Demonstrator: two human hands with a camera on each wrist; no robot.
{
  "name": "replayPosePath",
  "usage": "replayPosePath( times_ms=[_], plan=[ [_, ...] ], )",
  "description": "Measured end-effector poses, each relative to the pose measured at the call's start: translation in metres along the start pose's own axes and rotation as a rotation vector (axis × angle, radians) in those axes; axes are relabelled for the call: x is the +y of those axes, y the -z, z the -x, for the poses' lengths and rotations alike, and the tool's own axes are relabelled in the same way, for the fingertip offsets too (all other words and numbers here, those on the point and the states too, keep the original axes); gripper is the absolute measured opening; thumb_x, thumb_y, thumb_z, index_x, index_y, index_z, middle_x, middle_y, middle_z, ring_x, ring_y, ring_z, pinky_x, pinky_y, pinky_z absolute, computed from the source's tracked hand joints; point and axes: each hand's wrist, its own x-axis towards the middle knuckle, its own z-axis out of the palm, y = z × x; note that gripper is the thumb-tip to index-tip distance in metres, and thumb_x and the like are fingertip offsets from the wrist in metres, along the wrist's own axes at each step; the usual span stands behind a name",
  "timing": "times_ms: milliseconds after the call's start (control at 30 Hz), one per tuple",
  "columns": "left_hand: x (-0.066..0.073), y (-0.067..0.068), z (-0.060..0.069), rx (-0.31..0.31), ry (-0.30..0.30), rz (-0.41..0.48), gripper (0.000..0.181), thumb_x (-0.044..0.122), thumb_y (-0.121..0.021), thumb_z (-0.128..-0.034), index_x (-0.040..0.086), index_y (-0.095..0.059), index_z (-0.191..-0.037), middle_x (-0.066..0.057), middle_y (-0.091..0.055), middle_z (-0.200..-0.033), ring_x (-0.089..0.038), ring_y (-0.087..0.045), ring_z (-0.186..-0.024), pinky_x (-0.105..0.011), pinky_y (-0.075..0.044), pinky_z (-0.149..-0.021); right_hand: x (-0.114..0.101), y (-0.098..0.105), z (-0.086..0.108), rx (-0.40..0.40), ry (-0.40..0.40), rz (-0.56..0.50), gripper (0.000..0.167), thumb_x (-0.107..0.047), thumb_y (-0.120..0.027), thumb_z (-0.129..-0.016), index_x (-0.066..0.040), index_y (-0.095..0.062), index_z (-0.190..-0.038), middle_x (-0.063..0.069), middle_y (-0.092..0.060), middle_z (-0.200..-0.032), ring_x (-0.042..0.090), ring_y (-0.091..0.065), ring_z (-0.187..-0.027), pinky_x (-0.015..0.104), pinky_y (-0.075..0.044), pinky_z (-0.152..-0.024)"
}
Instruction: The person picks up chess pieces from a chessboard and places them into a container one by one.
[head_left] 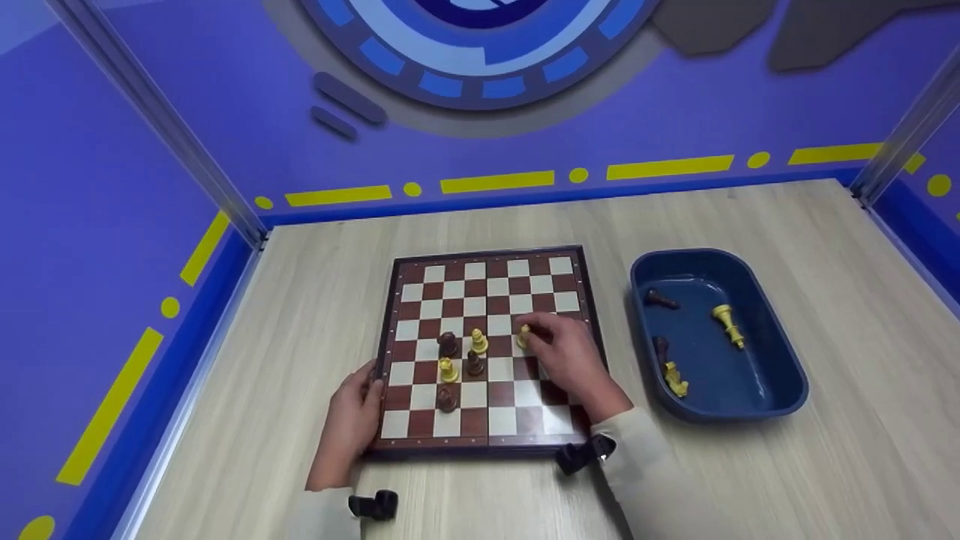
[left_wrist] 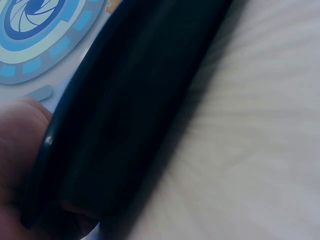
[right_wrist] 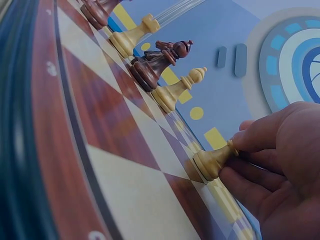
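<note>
From where I stand, the wooden table [head_left: 847, 292] carries a checkered chessboard [head_left: 427, 289], with a blue bin [head_left: 716, 386] just beside its right edge. The left hand [head_left: 354, 409] lies against the board's left edge; whether it grips that rim or merely leans on it, I can't tell. The right hand [head_left: 568, 352] reaches over the board's right half and pinches a small pale piece [right_wrist: 209, 163] by its upper part.

That piece is what matters, I'd judge: it sits at the right fingertips, off to the left of the palm, its long axis upright and its base down at the squares. I can't be sure the base bears fully on the board. The left hand is well apart from it. The nearest standing neighbor is a pale bishop [head_left: 478, 343], to the held piece's left.
</note>
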Motion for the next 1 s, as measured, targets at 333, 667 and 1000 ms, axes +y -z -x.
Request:
replayPosePath(
  times_ms=[333,667,1000],
  plan=[
    [0.000,0.000,0.003,0.005,-0.012,-0.004,0.042,0.012,-0.048,-0.1010,-0.003,-0.047,-0.141,-0.018,-0.064,-0.110,-0.029,-0.065,-0.101,-0.046,-0.051,-0.089,0.000,0.002,0.002,0.006,0.038,0.005,0.020,-0.011,-0.069,-0.088,-0.014,-0.075,-0.107,-0.002,-0.074,-0.101,0.016,-0.068,-0.098,0.039,-0.052,-0.089],
    [0.001,0.001,0.001,-0.002,-0.011,-0.002,0.042,0.012,-0.047,-0.1013,-0.003,-0.047,-0.140,-0.019,-0.063,-0.113,-0.030,-0.064,-0.102,-0.047,-0.050,-0.091,-0.008,0.011,0.002,0.005,0.027,-0.056,0.020,-0.012,-0.069,-0.088,-0.018,-0.075,-0.106,-0.003,-0.074,-0.097,0.011,-0.067,-0.089,0.035,-0.053,-0.083],
    [0.002,0.002,0.000,-0.002,-0.004,-0.003,0.041,0.011,-0.049,-0.1007,-0.002,-0.048,-0.140,-0.018,-0.064,-0.110,-0.028,-0.064,-0.100,-0.046,-0.051,-0.088,-0.011,0.019,0.002,0.007,0.086,-0.060,0.020,-0.009,-0.069,-0.087,-0.010,-0.074,-0.107,0.003,-0.073,-0.102,0.014,-0.067,-0.091,0.035,-0.055,-0.084]
  ],
)
